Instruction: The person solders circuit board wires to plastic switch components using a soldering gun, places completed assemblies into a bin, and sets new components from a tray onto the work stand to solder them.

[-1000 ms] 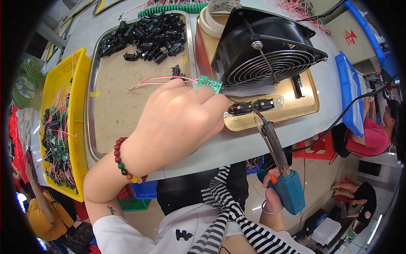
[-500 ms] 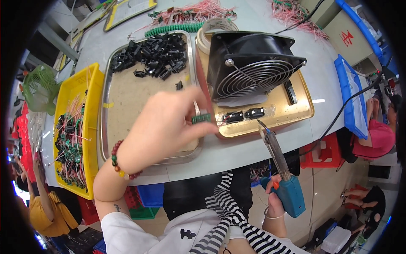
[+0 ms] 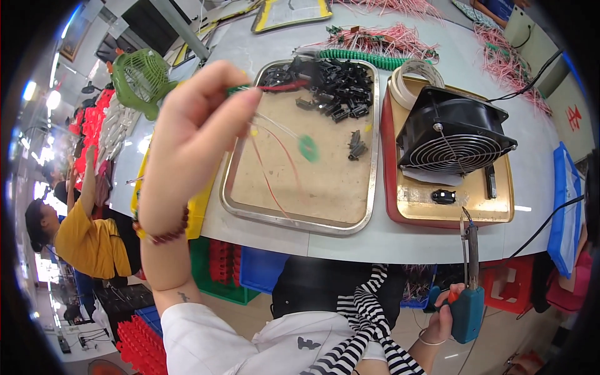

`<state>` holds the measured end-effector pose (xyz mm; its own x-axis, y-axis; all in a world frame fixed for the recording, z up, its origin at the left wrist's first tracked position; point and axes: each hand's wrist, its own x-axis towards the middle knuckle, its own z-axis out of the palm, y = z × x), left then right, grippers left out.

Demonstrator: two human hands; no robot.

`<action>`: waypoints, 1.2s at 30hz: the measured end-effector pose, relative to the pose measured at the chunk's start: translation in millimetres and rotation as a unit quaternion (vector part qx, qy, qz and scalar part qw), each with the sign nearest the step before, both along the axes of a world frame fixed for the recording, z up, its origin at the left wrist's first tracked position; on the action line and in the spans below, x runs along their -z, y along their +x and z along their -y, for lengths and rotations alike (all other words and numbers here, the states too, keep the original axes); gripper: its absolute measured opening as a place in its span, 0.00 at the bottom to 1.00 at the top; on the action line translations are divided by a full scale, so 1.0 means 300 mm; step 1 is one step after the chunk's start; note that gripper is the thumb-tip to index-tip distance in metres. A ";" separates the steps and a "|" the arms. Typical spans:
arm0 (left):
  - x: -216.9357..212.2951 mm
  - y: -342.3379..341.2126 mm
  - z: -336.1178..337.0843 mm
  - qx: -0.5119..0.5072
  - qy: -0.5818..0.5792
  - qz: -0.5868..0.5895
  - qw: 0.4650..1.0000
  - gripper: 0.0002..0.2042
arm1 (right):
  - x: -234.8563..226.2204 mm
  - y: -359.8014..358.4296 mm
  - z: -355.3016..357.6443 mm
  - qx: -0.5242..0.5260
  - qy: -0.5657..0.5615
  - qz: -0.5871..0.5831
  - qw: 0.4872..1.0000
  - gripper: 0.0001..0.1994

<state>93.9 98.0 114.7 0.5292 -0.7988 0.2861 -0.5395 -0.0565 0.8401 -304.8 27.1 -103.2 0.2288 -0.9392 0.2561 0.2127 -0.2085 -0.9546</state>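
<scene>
1. My left fingers (image 3: pixel 232 122) pinch a blurred green part (image 3: pixel 237 90) with red and white wires (image 3: pixel 282 86), over the steel-rimmed tray's (image 3: pixel 319 197) left edge.
2. My right fingers (image 3: pixel 444 317) wrap the teal soldering gun (image 3: pixel 467 315).
3. Judged progress: wires appear attached; one black plastic housing (image 3: pixel 444 197) waits near the gold tray's (image 3: pixel 412 200) front edge, plus a black pile (image 3: pixel 340 90).
4. Obstruction: black square fan (image 3: pixel 456 134).

One soldering gun (image 3: pixel 467 315), one black fan (image 3: pixel 459 115), one silver tray (image 3: pixel 331 190)

The soldering gun handle (image 3: pixel 467 315) is teal, the fan (image 3: pixel 454 119) black.
</scene>
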 end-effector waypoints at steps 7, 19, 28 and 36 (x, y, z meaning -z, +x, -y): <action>0.019 0.478 -0.038 -0.143 -0.005 -0.027 0.989 0.10 | -0.002 0.029 -0.005 0.016 0.011 -0.017 1.000 0.25; 0.341 0.787 -0.207 -0.138 0.306 0.167 0.927 0.11 | -0.015 0.041 -0.023 0.025 0.017 -0.038 0.999 0.25; 0.241 0.621 -0.181 -0.215 0.401 0.422 0.784 0.12 | -0.010 0.037 -0.011 0.010 -0.003 -0.044 0.999 0.25; 0.181 0.010 0.165 0.073 0.227 0.385 0.892 0.09 | -0.045 0.072 -0.013 -0.008 0.013 0.047 0.999 0.30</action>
